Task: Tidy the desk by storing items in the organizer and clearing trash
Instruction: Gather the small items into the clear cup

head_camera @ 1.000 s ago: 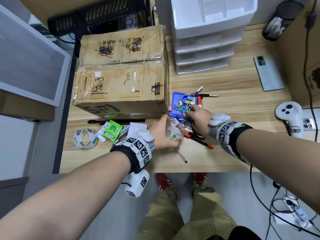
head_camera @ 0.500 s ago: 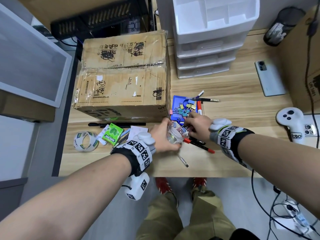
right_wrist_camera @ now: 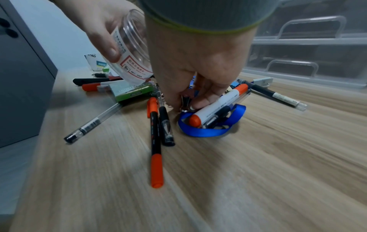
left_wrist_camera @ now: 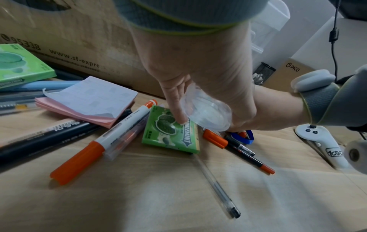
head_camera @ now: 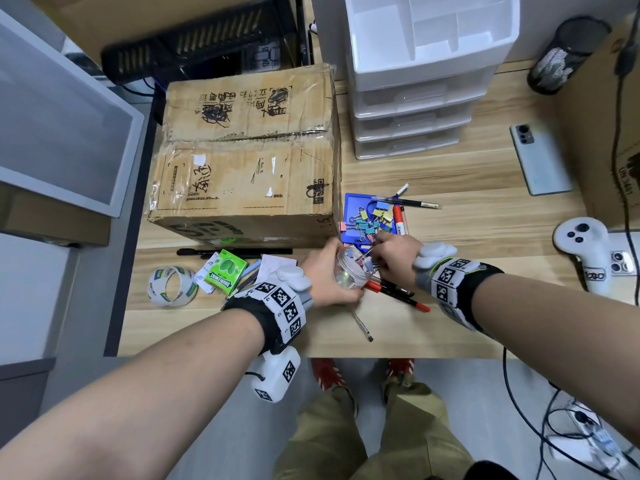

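Observation:
My left hand (head_camera: 323, 278) grips a clear plastic jar (head_camera: 351, 270), tilted with its mouth toward my right hand (head_camera: 393, 256). The jar (right_wrist_camera: 133, 51) carries a white and red label and has a few clips inside. In the right wrist view my right hand (right_wrist_camera: 198, 62) pinches a small binder clip (right_wrist_camera: 185, 100) just above the desk, beside a blue lanyard (right_wrist_camera: 210, 131) and an orange-capped marker (right_wrist_camera: 218, 105). Several coloured binder clips (head_camera: 374, 220) lie on a blue tray (head_camera: 350, 202). The white drawer organizer (head_camera: 415, 109) stands at the back of the desk.
A big cardboard box (head_camera: 242, 161) fills the left of the desk. In front of it lie a tape roll (head_camera: 171, 285), a green gum box (head_camera: 227, 271), sticky notes and pens (head_camera: 398, 296). A phone (head_camera: 540, 161) and a white controller (head_camera: 585, 251) sit to the right.
My right hand has come back from the clip pile on the blue tray to the jar's mouth. The left hand keeps hold of the jar in about the same spot.

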Demonstrator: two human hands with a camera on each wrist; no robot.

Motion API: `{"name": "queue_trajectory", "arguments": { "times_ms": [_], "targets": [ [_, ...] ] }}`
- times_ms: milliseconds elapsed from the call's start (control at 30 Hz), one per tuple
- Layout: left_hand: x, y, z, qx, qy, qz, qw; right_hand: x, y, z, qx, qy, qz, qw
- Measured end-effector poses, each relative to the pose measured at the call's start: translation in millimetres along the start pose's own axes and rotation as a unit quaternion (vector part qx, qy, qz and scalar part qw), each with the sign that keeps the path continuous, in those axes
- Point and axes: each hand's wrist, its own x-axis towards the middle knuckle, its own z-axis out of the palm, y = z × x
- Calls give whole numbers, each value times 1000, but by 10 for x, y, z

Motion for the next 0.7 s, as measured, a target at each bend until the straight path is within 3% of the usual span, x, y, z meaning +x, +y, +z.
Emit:
{"name": "queue_trajectory", "arguments": {
  "times_ms": [300,467,567,700],
  "targets": [
    [-4,56,-55,21,1,3,1000,-70,80,-221,96,30,43,994],
    [-10,99,-64,33,-1,-10,999,-122,133,-528,208,59,108,970],
    [-23,117,-63,40,-7,-17,999,-169,8,-773,242,15,87,966],
    [-19,152,-44,56,14,-6,998,-158,-239,-888,200,-57,51,977]
  ]
}}
